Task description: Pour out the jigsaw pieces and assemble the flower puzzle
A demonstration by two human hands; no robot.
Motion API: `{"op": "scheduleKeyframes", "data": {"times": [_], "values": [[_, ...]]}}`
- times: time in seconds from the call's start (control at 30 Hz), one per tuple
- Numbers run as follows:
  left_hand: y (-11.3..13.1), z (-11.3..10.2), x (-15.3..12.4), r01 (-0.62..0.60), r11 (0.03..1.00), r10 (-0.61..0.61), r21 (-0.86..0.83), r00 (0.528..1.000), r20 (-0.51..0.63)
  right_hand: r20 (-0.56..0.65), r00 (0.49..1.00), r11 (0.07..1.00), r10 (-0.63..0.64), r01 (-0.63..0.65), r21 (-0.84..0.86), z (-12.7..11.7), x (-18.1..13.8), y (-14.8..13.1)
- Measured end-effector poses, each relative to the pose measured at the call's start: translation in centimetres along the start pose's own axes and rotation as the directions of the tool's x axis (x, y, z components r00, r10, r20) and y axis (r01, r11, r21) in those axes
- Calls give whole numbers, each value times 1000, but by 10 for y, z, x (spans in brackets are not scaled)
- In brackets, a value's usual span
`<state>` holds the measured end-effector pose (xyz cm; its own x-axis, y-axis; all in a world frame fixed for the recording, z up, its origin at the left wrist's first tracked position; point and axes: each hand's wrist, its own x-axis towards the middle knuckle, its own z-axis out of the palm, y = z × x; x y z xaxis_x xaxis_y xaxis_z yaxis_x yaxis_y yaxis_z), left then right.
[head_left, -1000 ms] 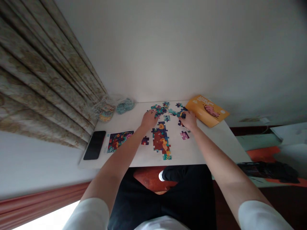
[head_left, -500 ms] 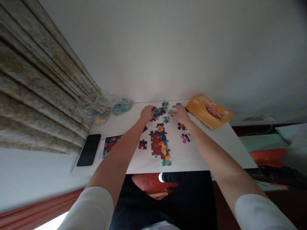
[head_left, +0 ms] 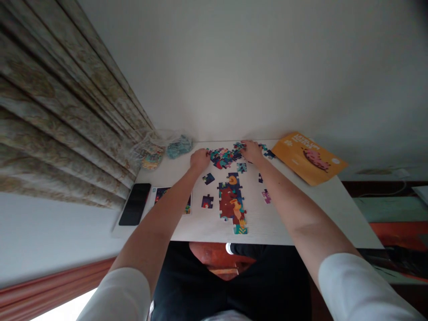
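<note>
A heap of loose jigsaw puzzle pieces (head_left: 221, 158) lies at the back of the table. My left hand (head_left: 200, 159) is at the heap's left edge, fingers curled; whatever is at their tips cannot be made out. My right hand (head_left: 252, 152) reaches over the heap's right side, thumb and fingers apart, tips at the pieces. Nearer me lies a joined puzzle section (head_left: 230, 200) with a brown bear-like figure. A teal piece (head_left: 241, 167) sits above it. Two dark pieces, one upper (head_left: 208, 179) and one lower (head_left: 207, 201), lie to its left. A purple piece (head_left: 266, 196) is partly behind my right forearm.
A black phone (head_left: 135, 204) and a picture card (head_left: 187, 208), partly under my left forearm, lie on the left. Clear bags of pieces, one multicoloured (head_left: 152, 155) and one teal (head_left: 179, 146), stand by the curtain (head_left: 83, 98). A yellow packet (head_left: 310, 158) lies at right, near the wall.
My right hand has shifted from the scattered pieces on the right onto the heap's back right. My left hand has drawn slightly left, showing more of the heap. The view has swung a little left.
</note>
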<state>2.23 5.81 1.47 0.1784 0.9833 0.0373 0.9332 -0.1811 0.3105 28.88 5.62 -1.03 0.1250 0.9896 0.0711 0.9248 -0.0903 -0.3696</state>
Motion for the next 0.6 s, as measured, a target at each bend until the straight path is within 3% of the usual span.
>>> {"op": "scheduleKeyframes", "data": {"times": [0.13, 0.27, 0.43, 0.6], "values": [[-1, 6, -4, -90, 996, 91, 23, 994, -53, 1, 1000, 1000, 0, 0, -13, -2, -6, -1], [1, 13, -4, -175, 984, 175, 16, 984, 9, -33, 999, 999, -26, 25, -36, -7, -18, -7], [9, 8, 6, -31, 999, 30, 8, 995, 98, -66, 995, 997, -71, 72, 2, -8, -31, -22], [24, -3, 20, 126, 992, -126, 9, 974, 188, -99, 992, 994, -83, 90, 68, -10, -43, -31]]}}
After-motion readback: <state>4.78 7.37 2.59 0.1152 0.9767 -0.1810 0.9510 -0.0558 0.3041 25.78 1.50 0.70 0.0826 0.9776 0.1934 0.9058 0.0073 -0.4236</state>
